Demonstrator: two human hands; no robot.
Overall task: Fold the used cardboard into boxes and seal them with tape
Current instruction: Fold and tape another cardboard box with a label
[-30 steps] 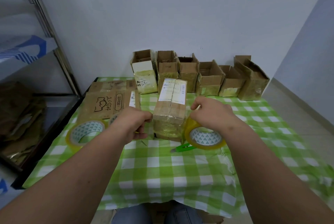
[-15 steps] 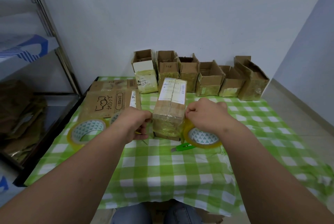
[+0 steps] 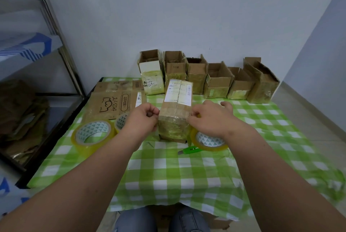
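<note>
you stood the box at mid-table on the checked cloth, your left hand pinching a tape end at its left edge, your right hand curled on its right edge; uneven pull could have wrinkled the seal

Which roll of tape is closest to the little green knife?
The tape roll beneath the right hand, right beside the green knife. The other rolls lie on the box's far side.

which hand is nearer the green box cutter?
Right. The right hand is just above the green box cutter, by the tape roll; the left hand is across the box.
</note>
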